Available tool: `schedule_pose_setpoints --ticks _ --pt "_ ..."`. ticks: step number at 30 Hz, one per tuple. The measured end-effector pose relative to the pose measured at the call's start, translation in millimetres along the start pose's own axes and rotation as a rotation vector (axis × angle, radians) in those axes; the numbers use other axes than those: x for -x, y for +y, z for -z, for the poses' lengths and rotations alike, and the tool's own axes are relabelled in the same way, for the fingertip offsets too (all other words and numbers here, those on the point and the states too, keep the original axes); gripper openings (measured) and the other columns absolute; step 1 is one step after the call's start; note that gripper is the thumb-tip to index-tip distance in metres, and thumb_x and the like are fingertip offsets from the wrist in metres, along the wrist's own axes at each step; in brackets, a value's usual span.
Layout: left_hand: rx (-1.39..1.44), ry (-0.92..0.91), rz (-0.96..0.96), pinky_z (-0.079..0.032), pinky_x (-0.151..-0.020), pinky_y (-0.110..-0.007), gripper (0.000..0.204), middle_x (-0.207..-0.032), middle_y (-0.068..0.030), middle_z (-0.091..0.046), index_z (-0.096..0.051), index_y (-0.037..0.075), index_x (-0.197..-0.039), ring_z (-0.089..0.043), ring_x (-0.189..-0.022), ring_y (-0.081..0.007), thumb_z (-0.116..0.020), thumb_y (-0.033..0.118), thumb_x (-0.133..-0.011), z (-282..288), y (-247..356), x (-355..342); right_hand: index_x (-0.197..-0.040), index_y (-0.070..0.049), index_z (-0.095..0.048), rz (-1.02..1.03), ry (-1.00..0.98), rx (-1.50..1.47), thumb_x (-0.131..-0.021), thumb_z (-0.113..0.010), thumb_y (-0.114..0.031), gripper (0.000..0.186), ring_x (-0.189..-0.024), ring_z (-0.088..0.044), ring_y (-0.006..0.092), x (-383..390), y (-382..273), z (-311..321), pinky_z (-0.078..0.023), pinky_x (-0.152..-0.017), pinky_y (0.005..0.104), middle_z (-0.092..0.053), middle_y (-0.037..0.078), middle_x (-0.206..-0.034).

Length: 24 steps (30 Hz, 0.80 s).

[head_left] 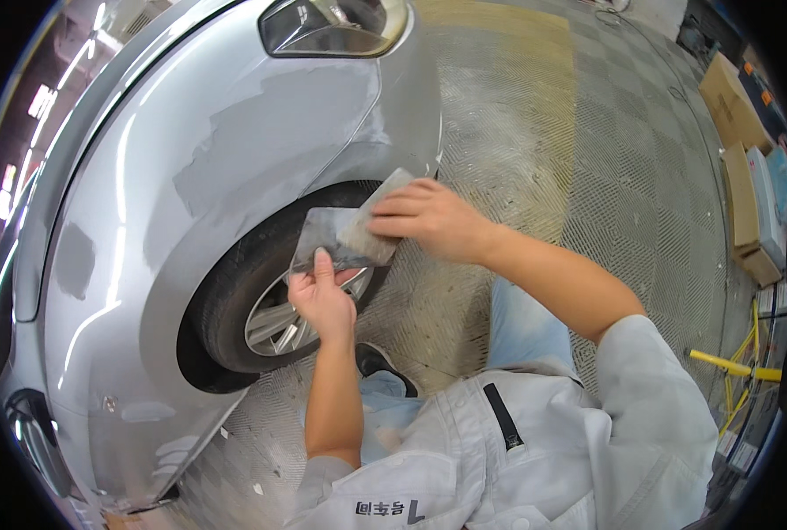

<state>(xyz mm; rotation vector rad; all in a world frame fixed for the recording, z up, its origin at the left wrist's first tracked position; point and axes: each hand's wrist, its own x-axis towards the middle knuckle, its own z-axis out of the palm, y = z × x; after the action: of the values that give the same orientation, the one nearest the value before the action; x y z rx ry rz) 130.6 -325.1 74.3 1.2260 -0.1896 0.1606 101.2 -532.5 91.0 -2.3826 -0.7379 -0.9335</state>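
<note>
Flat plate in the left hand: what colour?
The flat plate in the left hand is grey, best seen in the head view.

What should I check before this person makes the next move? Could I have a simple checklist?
1. Left hand has a grip on the flat grey plate: ok, thumb on its face.
2. Right hand has a grip on the pale flat blade: ok, held near the plate.
3. Blade touching the plate: cannot tell; they overlap in this view.
4. Large dull grey patch on the silver fender left uncovered by the hands: ok, in plain view.
5. Clearance between the plate and the tyre behind it: cannot tell from one view.
6. Gloves worn: not ok, if they are needed; both hands are bare.
</note>
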Motion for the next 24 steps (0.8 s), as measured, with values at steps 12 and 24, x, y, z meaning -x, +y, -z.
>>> schedule_pose_setpoints --ticks 12,24 --pt "-0.337 0.008 -0.359 -0.057 -0.072 -0.030 0.025 -0.100 -0.0144 -0.063 -0.056 -0.011 -0.107 -0.062 -0.086 -0.0179 -0.056 0.010 -0.095 35.0 3.1 -6.6 -0.116 -0.002 -0.059 -0.700 0.570 -0.827 -0.092 -0.051 -0.006 0.026 -0.092 -0.062 0.0189 -47.8 75.5 -25.5 -0.047 -0.087 0.0302 -0.067 0.008 -0.107" --pt "-0.302 -0.024 -0.304 -0.059 -0.071 -0.032 0.027 -0.103 -0.0153 -0.061 -0.055 -0.011 -0.111 -0.062 -0.087 -0.0187 -0.057 0.010 -0.094 58.0 8.4 -2.1 -0.123 0.008 -0.046 -0.391 -0.025 -0.424 -0.092 -0.056 -0.016 0.040 -0.140 -0.024 0.0365 -29.3 90.7 -37.9 -0.024 -0.113 0.0399 -0.028 0.026 -0.148"
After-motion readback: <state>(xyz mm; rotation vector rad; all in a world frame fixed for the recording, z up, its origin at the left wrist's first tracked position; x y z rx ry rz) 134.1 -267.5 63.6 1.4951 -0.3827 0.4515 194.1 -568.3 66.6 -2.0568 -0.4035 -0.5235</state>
